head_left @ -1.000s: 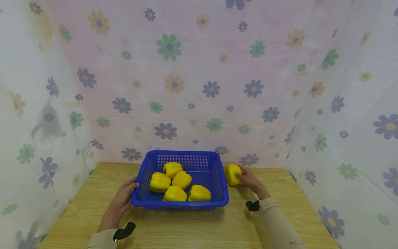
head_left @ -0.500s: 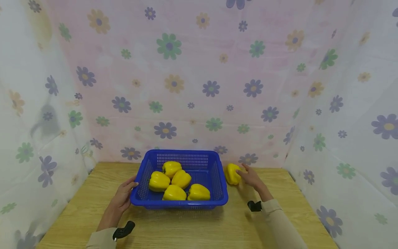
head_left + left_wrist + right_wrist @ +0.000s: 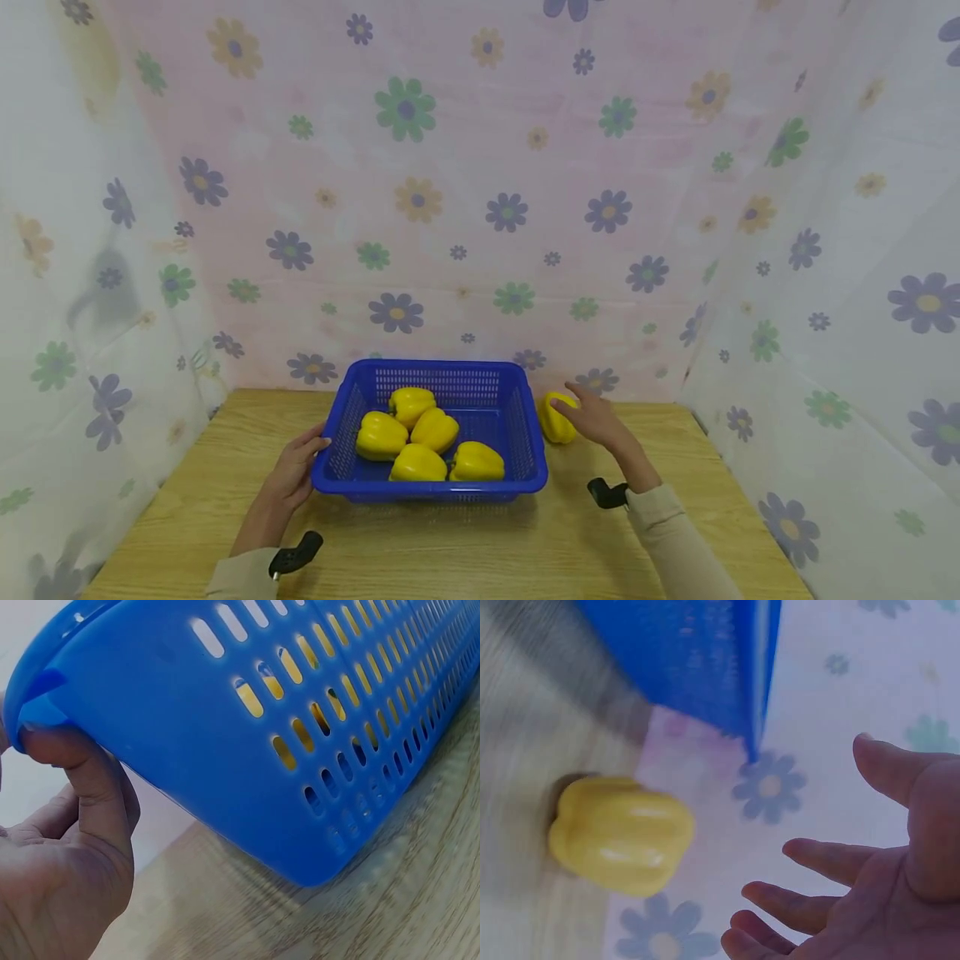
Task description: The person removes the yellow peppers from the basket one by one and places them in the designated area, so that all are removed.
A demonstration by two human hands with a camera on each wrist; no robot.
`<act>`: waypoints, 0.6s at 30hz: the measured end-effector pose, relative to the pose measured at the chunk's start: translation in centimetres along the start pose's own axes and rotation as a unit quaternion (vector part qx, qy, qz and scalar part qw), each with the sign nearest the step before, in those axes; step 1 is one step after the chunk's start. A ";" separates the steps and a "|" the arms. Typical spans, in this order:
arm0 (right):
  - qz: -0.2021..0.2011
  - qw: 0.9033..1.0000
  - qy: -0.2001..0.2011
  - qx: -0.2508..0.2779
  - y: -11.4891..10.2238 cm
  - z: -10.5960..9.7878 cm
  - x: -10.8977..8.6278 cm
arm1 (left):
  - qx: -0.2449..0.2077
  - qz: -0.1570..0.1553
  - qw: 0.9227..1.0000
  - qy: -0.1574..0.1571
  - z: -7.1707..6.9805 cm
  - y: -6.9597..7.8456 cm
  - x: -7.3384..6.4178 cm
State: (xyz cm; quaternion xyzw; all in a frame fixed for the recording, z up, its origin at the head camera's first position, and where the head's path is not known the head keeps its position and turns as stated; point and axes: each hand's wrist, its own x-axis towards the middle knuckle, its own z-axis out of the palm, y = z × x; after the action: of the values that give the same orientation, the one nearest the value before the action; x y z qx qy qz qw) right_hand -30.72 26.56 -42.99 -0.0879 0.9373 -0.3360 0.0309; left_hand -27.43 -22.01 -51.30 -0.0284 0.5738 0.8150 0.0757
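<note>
Head view showed the left grip (image 3: 294, 471) holding a blue basket (image 3: 431, 487), the right grip (image 3: 597, 420) spread empty near a yellow bell pepper (image 3: 557, 429), likely light, slick, best cupped side-on.

soft light, pepper (image 3: 622, 836) blurry in rt wrist pic.

Head view: from above, facing forward and down across the table (image 3: 450, 554). Left wrist view: close-up along the blue plastic basket (image 3: 187, 735). Right wrist view: near, turned sideways, toward the lone yellow bell pepper (image 3: 622, 836). All three share the basket.
</note>
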 end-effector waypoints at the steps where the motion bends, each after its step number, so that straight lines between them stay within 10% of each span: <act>1: -0.011 1.000 -0.001 -0.002 -0.6 0.0 -0.1 | -0.001 0.000 1.000 -0.003 0.0 0.0 0.0; 18: -0.162 0.985 -0.052 0.038 -8.9 0.8 1.4 | -0.003 0.000 1.000 -0.007 -0.1 -0.2 0.0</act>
State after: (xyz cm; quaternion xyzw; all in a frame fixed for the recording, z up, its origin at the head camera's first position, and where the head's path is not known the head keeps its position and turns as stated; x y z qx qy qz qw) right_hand -30.68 19.09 -37.97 -0.2549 0.8940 -0.3673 0.0276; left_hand -27.38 -22.08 -51.50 -0.0232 0.5708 0.8169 0.0794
